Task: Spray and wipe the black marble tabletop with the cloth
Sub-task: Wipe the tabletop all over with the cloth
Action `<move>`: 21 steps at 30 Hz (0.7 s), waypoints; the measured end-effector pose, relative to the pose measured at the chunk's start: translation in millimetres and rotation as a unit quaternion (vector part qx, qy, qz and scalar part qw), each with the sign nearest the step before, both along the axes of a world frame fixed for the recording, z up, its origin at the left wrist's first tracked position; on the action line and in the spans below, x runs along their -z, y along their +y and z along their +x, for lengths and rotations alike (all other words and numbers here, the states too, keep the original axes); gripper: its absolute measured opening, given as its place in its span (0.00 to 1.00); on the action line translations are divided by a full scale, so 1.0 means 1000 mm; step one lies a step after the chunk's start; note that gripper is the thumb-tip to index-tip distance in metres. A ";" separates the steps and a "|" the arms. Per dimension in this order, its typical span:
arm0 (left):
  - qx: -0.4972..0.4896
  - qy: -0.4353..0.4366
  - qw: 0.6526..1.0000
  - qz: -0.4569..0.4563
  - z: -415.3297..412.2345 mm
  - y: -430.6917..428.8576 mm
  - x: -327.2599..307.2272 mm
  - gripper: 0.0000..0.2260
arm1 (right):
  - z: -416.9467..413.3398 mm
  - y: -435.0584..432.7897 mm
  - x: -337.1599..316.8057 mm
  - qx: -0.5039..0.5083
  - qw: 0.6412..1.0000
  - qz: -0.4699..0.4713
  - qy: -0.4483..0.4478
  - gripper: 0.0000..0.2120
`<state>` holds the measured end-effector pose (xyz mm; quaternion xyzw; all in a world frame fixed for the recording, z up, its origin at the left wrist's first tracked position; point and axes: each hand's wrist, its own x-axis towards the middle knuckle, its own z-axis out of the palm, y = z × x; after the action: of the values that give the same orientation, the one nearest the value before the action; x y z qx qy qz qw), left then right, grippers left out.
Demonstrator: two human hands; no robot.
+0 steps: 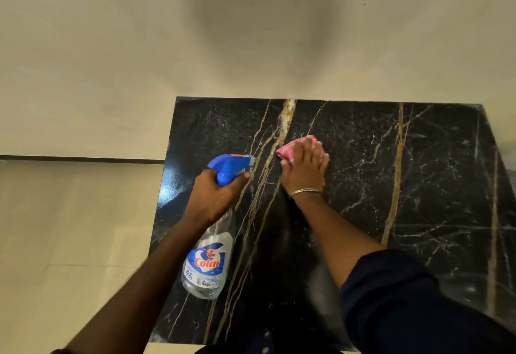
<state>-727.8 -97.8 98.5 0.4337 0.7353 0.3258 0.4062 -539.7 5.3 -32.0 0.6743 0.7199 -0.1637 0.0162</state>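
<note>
- The black marble tabletop [391, 186] fills the lower right of the view, from about 3 o'clock round to 6 o'clock, its far edge butted against a pale wall [139, 46]; cream floor tiles [69, 228] lie off its left edge at 8 o'clock.
- The right hand [305, 169] lies palm down just right of centre, fingers spread flat and pressing the pink cloth [290, 148] onto the stone. The cloth is bunched under the fingers, with only its far and left edges showing (a flat palm likely spreads the pressure for wiping).
- The left hand [215, 197] sits at about 7 o'clock from the cloth, fingers wrapped tight round the neck of the spray bottle [208, 264], one fingertip curled near the trigger under the blue head [229, 165].
- The bottle hangs tilted above the table's left part, clear base toward the person and nozzle aimed at 1 o'clock, toward the gold veins just beside the cloth; held so, it seems ready to wet the patch that the cloth is working.
- Pale specks and smears show on the stone around 3 o'clock; whether they are spray, dust or veining I cannot tell.
- Judging from this, the wiping is under way near the far middle, with the right side and near edge apparently yet to cover.
</note>
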 end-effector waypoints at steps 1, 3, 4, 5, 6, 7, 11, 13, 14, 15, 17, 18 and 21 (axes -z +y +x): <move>-0.004 0.000 1.000 0.002 0.000 0.002 0.001 0.10 | -0.017 -0.001 0.000 -0.027 1.000 -0.001 -0.001 0.32; -0.009 0.003 1.000 0.008 -0.001 0.007 0.001 0.09 | -0.048 -0.004 0.001 -0.083 0.996 -0.001 0.009 0.34; -0.010 0.005 1.000 0.012 -0.001 0.010 0.002 0.09 | -0.060 -0.005 0.001 -0.112 0.993 0.000 0.020 0.35; -0.008 0.005 1.000 0.016 -0.002 0.013 0.002 0.08 | -0.068 -0.004 0.002 -0.142 0.989 0.002 0.027 0.36; -0.005 0.005 1.000 0.020 -0.002 0.015 0.002 0.07 | -0.071 -0.002 0.003 -0.171 0.985 0.005 0.029 0.36; -0.002 0.007 1.000 0.019 -0.003 0.019 0.003 0.07 | -0.069 0.002 0.005 -0.193 0.981 0.011 0.030 0.34; 0.013 -0.001 1.000 0.002 -0.010 0.033 0.009 0.10 | -0.022 0.026 0.016 -0.212 0.975 0.071 0.013 0.28; 0.022 -0.003 1.000 -0.001 -0.010 0.041 0.010 0.11 | 0.023 0.047 0.019 -0.134 0.986 0.101 -0.010 0.27; 0.025 -0.003 1.000 0.002 -0.009 0.044 0.011 0.11 | 0.049 0.059 0.019 -0.089 0.990 0.109 -0.027 0.26; 0.029 -0.004 1.000 0.005 -0.008 0.048 0.010 0.10 | 0.076 0.071 0.020 -0.040 0.992 0.109 -0.040 0.25; 0.034 -0.010 0.999 0.014 -0.007 0.053 0.010 0.09 | 0.118 0.087 0.019 0.055 0.993 0.092 -0.055 0.26; 0.036 -0.012 0.999 0.020 -0.007 0.055 0.011 0.08 | 0.126 0.092 0.019 0.102 0.990 0.083 -0.056 0.27; 0.033 -0.019 0.999 0.028 -0.008 0.061 0.014 0.06 | 0.099 0.097 0.018 0.201 0.975 0.080 -0.057 0.29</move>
<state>-736.2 -37.0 84.8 0.4624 0.7034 0.3414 0.4183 -441.0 102.3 -49.7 0.8123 0.5786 -0.0668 -0.0303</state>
